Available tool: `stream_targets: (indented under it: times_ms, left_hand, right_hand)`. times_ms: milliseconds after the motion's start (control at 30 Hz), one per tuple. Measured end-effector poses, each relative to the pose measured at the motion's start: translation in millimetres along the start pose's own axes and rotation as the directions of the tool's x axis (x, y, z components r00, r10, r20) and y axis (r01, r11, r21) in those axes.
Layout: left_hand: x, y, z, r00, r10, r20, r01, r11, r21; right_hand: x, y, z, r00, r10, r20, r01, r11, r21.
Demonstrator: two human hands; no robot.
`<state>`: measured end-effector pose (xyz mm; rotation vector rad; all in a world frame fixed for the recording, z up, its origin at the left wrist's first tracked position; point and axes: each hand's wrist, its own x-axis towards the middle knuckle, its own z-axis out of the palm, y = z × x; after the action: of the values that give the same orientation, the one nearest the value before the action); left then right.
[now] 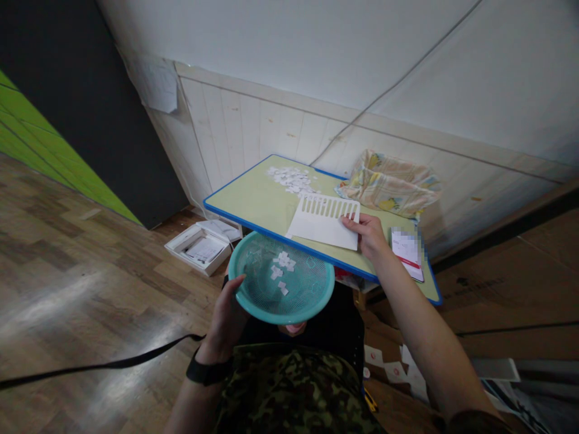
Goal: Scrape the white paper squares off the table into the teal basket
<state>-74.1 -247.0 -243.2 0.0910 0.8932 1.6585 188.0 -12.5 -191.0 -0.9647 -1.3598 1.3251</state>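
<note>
My left hand point(228, 313) grips the left rim of a round teal plastic basket point(312, 295), with the thumb over the edge. The basket sits over my lap, just below the table's front edge. Several small white pieces point(283, 260) lie on its bottom. On the table, my right hand point(368, 234) holds the right side of a flat white card with a row of slots point(323, 229), its thumb on top. The card lies close to the tabletop. A heap of small white pieces point(292, 178) is spread behind the card's slotted edge.
The pale green table point(244, 196) has a blue rim and stands against the wall. A patterned cloth-covered basket point(389, 181) rests at its back right. Near the right end lies a phone point(407, 253). An open white box point(199, 246) is on the floor at left.
</note>
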Motion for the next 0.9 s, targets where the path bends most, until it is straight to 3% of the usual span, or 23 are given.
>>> stream_targets:
  times_ms: [567,900]
  left_hand:
    - [-2.5,1.5,2.6,0.999,-0.010,-0.042,0.011,1.000,0.029]
    - [-1.4,1.1,2.7,1.000,-0.006,-0.003,0.006,1.000,0.023]
  right_hand:
    - [-2.3,-3.4,0.7,0.999,0.023,0.026,-0.023,1.000,0.002]
    - [1.7,2.4,-1.0,0.999,0.017,0.036,-0.015,0.998,-0.065]
